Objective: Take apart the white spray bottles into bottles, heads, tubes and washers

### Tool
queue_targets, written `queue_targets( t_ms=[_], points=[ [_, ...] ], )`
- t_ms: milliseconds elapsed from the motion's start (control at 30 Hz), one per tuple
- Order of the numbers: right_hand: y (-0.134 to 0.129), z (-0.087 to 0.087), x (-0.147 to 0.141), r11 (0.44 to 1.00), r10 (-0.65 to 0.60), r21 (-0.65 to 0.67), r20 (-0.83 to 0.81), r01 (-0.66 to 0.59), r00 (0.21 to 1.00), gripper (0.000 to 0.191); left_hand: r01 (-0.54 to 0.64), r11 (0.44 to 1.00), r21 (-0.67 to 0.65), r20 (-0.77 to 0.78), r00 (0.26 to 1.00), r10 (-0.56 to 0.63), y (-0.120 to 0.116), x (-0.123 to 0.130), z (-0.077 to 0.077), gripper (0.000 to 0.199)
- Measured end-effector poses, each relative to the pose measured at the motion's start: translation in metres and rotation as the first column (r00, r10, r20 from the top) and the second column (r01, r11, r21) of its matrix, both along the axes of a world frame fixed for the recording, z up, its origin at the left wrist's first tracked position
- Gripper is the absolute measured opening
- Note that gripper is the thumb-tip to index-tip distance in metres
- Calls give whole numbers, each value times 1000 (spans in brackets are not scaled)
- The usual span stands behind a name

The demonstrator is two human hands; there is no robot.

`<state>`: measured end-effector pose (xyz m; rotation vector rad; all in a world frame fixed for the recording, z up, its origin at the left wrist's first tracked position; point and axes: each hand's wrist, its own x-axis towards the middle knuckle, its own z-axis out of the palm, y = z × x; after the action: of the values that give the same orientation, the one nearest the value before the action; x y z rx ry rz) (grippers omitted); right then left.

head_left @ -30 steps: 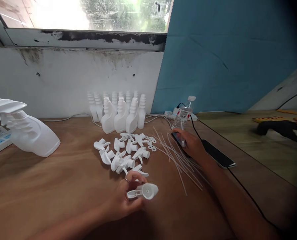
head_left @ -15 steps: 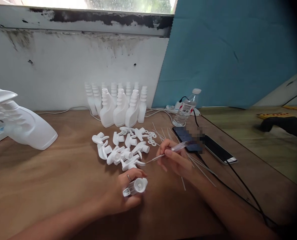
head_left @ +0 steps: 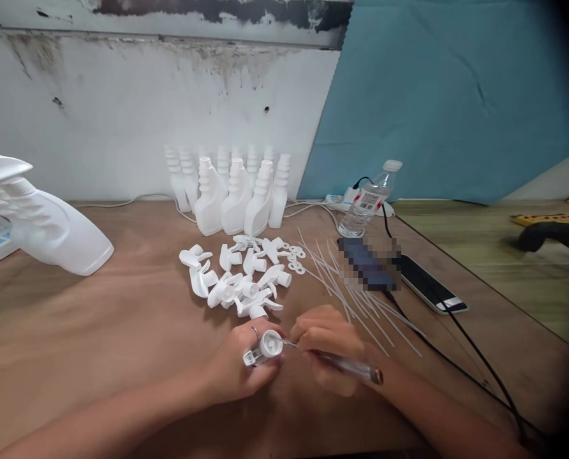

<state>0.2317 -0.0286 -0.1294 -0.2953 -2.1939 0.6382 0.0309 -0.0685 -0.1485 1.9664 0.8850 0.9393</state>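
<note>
Change noted: your right fingers [head_left: 313,331], closed on the tool [head_left: 356,368], have brought its tip to the rim of the spray head [head_left: 271,344]. Your left fingers [head_left: 261,375] grip that head, nearer you than the pile [head_left: 246,290]. Contact at the tip: cannot tell.

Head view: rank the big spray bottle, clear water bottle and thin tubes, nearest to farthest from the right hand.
1. Thin tubes: just beyond the right hand, slightly to its right.
2. Clear water bottle: farther back, right of centre.
3. Big spray bottle: across at the far left.
</note>
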Motion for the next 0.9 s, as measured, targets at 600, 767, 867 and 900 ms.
queue_targets(
  t_ms=[600, 767, 867, 900],
  points=[
    [-7, -4, -13, 821, -205, -558, -97, 117, 974, 33, -7, 987, -160, 17, 1000, 10, -2, 2, 5, 8],
    [-7, -7, -21, 555, -300, -832, -196, 4, 934, 35, 62, 987, -150, 46, 997, -56, -2, 1, 1, 11],
    [-3, -7, -24, 427, -202, -902, -166, -65, 965, 35, 107, 985, -137, 59, 993, -99, -1, 0, 2, 7],
    [-2, -8, -25, 373, -175, -924, -162, -87, 971, 34, 112, 984, -140, 57, 993, -105, 0, 0, 3, 7]
  ],
)
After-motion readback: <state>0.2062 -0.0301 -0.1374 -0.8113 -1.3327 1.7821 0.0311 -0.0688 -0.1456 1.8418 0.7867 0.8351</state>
